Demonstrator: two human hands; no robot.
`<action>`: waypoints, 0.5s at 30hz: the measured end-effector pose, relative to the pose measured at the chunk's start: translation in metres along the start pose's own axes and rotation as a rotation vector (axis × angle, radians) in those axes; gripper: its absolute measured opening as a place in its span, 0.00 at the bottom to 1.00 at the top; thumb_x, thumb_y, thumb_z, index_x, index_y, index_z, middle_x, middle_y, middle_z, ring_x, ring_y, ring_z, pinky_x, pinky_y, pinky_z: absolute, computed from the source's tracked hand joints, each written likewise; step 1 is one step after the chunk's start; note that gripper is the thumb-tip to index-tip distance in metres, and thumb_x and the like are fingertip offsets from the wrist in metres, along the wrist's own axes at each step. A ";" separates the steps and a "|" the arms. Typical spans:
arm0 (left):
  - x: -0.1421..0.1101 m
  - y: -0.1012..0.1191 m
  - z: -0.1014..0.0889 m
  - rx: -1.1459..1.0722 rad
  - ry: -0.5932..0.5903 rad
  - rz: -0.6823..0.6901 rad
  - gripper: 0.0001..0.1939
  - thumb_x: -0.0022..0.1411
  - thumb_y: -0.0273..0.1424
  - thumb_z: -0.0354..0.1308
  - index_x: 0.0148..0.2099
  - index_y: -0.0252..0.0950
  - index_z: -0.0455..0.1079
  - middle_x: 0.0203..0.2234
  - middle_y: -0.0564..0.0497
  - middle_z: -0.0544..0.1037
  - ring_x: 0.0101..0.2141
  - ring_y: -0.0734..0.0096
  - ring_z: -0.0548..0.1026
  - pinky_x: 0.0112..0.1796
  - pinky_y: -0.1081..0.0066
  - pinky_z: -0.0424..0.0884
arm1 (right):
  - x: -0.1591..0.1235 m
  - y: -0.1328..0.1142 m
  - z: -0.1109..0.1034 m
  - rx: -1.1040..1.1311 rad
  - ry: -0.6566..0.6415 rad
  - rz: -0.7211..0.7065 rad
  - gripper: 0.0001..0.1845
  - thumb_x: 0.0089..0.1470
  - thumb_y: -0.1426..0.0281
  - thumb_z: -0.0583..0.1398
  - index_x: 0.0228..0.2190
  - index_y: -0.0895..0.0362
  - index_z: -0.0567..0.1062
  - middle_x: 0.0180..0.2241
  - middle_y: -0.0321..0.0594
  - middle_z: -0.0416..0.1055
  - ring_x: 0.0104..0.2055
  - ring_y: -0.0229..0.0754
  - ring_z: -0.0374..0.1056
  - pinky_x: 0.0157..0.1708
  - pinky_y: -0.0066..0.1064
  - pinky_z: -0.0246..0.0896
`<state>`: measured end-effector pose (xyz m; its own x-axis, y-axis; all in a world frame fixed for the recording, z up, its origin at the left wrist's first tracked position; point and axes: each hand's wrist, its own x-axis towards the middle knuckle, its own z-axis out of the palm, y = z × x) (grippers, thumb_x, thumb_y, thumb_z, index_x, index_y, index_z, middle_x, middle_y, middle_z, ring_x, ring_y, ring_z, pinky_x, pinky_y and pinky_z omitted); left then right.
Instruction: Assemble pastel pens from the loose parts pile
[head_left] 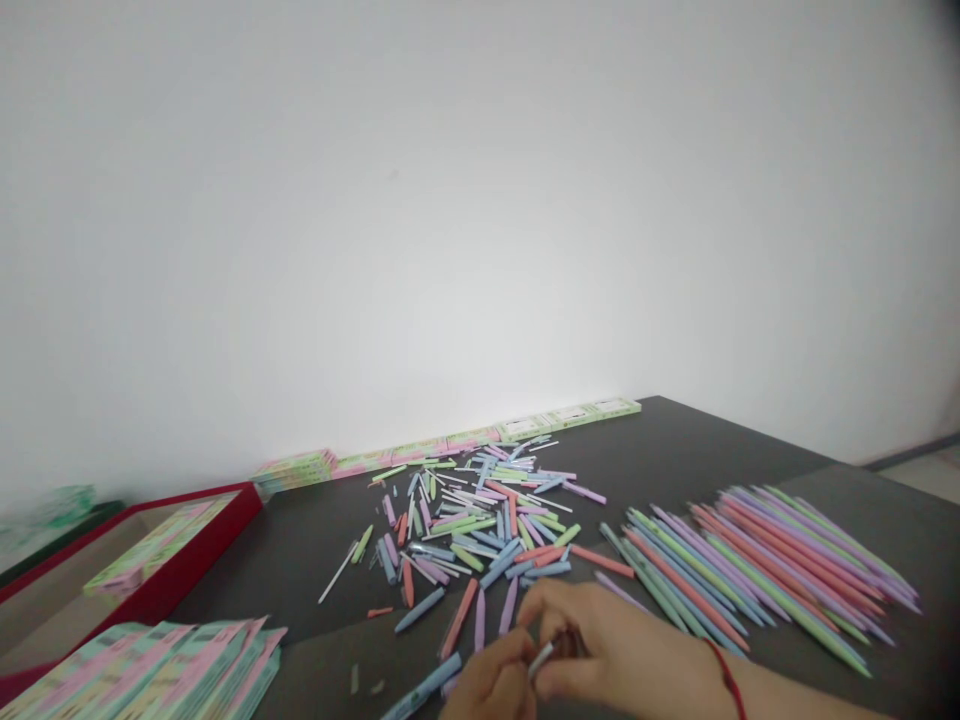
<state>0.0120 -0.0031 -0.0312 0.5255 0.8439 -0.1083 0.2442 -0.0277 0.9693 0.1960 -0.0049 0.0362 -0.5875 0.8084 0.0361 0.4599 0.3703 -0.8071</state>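
Note:
My left hand (pixel 493 682) and my right hand (pixel 592 640) meet at the bottom middle, fingers closed in a pinch. A short thin white pen part (pixel 541 658) shows between them; the rest of it is hidden by the fingers. Just beyond lies a loose heap of pastel pen barrels (pixel 459 618), caps and thin white refills (pixel 337 572). By my left hand rests a blue pen (pixel 424 688). Right of my right hand, long pastel pens (pixel 780 570) are laid side by side in a row.
Along the wall runs a line of flat printed boxes (pixel 450 440). A red-rimmed open box (pixel 217 545) at the left holds more printed packs. Overlapping printed packs (pixel 180 670) lie at the front left. The dark table (pixel 697 440) ends at the right.

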 end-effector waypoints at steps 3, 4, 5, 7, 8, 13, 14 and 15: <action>0.003 0.005 -0.007 -0.015 0.001 -0.017 0.12 0.56 0.37 0.42 0.26 0.38 0.60 0.13 0.61 0.56 0.16 0.77 0.52 0.21 0.73 0.48 | 0.012 0.015 -0.012 -0.041 0.118 0.091 0.14 0.55 0.67 0.55 0.43 0.57 0.68 0.30 0.36 0.74 0.27 0.37 0.68 0.26 0.24 0.59; 0.003 0.006 -0.008 -0.025 0.001 -0.017 0.12 0.57 0.37 0.42 0.26 0.39 0.59 0.12 0.61 0.56 0.15 0.77 0.51 0.20 0.73 0.47 | 0.016 0.021 -0.013 -0.151 0.169 0.109 0.12 0.55 0.68 0.54 0.41 0.57 0.69 0.31 0.38 0.74 0.29 0.38 0.69 0.29 0.25 0.59; 0.003 0.007 -0.009 -0.035 0.004 -0.015 0.12 0.57 0.37 0.41 0.26 0.39 0.59 0.12 0.62 0.56 0.15 0.77 0.51 0.20 0.73 0.46 | 0.020 0.027 -0.013 -0.286 0.204 0.121 0.09 0.54 0.70 0.55 0.38 0.57 0.71 0.33 0.39 0.74 0.32 0.40 0.69 0.33 0.27 0.60; 0.003 0.008 -0.010 -0.054 0.004 -0.013 0.12 0.57 0.38 0.40 0.27 0.39 0.58 0.12 0.62 0.56 0.14 0.77 0.50 0.20 0.73 0.45 | 0.027 0.036 -0.005 -0.546 0.198 0.135 0.09 0.51 0.75 0.56 0.36 0.58 0.72 0.37 0.43 0.74 0.39 0.44 0.70 0.38 0.30 0.60; 0.003 0.007 -0.010 -0.059 -0.001 -0.012 0.13 0.58 0.38 0.39 0.27 0.39 0.58 0.12 0.62 0.56 0.14 0.77 0.50 0.19 0.73 0.45 | 0.030 0.039 0.000 -0.649 0.169 0.140 0.10 0.50 0.76 0.56 0.36 0.59 0.73 0.39 0.45 0.74 0.41 0.46 0.70 0.40 0.32 0.60; 0.005 -0.005 -0.008 -0.052 -0.015 0.058 0.17 0.58 0.45 0.40 0.28 0.38 0.60 0.13 0.60 0.58 0.16 0.77 0.51 0.20 0.72 0.47 | 0.041 0.042 0.026 -0.857 0.111 0.142 0.17 0.53 0.82 0.49 0.42 0.61 0.71 0.40 0.48 0.74 0.41 0.50 0.71 0.37 0.36 0.64; 0.005 -0.007 -0.008 -0.046 -0.012 0.075 0.18 0.58 0.46 0.41 0.28 0.38 0.60 0.13 0.60 0.58 0.16 0.76 0.52 0.20 0.71 0.47 | 0.043 0.042 0.028 -0.870 0.115 0.122 0.17 0.54 0.82 0.49 0.42 0.60 0.70 0.40 0.48 0.73 0.40 0.49 0.71 0.36 0.36 0.65; 0.006 -0.009 -0.008 -0.041 -0.010 0.081 0.18 0.58 0.47 0.42 0.28 0.38 0.61 0.13 0.60 0.58 0.16 0.76 0.52 0.20 0.71 0.48 | 0.044 0.043 0.030 -0.887 0.116 0.095 0.16 0.55 0.82 0.49 0.42 0.59 0.70 0.39 0.47 0.73 0.39 0.49 0.71 0.35 0.35 0.65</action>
<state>0.0064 0.0063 -0.0385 0.5504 0.8343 -0.0313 0.1671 -0.0734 0.9832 0.1698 0.0330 -0.0142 -0.4718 0.8771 0.0902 0.8766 0.4776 -0.0593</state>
